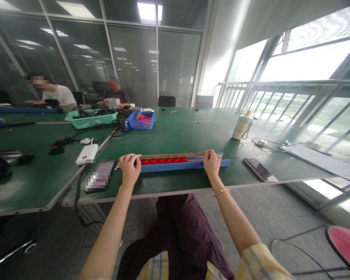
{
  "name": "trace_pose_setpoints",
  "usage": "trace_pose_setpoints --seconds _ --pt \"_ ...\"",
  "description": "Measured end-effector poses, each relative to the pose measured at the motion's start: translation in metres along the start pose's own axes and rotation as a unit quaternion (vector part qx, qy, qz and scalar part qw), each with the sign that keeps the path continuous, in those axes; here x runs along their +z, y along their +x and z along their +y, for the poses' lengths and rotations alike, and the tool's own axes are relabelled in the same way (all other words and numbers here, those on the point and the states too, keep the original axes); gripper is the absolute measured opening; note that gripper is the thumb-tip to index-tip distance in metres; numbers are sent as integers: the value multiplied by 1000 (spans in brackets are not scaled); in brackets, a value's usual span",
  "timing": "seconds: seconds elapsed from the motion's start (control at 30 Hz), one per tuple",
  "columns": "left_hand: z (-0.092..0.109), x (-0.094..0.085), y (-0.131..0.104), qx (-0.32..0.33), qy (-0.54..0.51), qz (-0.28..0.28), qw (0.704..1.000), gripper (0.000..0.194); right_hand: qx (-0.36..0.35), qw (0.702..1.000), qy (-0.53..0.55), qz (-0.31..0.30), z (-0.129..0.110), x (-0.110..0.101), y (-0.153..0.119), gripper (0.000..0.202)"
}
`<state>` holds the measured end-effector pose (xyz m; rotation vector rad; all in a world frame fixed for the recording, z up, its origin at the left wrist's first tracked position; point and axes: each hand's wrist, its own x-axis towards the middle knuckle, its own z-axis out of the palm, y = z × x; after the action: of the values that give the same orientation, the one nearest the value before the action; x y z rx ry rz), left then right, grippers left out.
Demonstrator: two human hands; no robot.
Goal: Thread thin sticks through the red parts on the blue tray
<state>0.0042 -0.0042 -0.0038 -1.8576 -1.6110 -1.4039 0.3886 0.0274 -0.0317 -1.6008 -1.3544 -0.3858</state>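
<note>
A long blue tray [169,167] lies along the front of the green table, with a row of red pieces [166,160] inside it. Thin brown strips [175,155] run lengthwise above the red pieces. At the left end, my left hand [130,168] has its fingers closed around the ends of the strips. My right hand [212,164] is closed at the right end, over the strips and the tray's edge. Its fingertips are partly hidden.
On the table [181,136] are a green basket [91,119], a blue basket [142,123], a white power bank [86,154], a phone [100,175], another phone [258,170] and a bottle [242,126]. Two people sit across at the far left.
</note>
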Motion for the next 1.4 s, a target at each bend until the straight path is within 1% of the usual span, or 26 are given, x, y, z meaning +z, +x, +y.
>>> trace_pose_setpoints --seconds 0.1,0.17,0.23,0.43,0.6,0.83,1.0,1.1,1.4 --pt "2 -1 1 -5 4 8 1000 26 37 999 -21 21 -2 -2 0 33" --pt "2 -2 1 -9 4 12 1000 27 48 998 -19 28 -3 -2 0 33" --pt "3 -2 1 -9 4 13 1000 27 42 999 -8 22 -3 -3 1 34" --pt "1 0 1 9 6 18 1000 25 20 999 17 -30 -2 0 1 35" --pt "1 0 0 18 -9 21 1000 24 1 998 42 -43 0 2 1 34" --pt "3 -2 0 28 -18 19 999 22 -18 998 62 -19 1 3 2 33" --pt "3 -2 0 31 -19 22 999 23 -55 995 82 13 2 2 3 34" --pt "3 -2 0 30 -18 20 999 23 -75 993 88 21 3 1 4 35" --pt "4 -4 1 22 -24 10 999 23 -80 992 93 35 4 -1 3 31"
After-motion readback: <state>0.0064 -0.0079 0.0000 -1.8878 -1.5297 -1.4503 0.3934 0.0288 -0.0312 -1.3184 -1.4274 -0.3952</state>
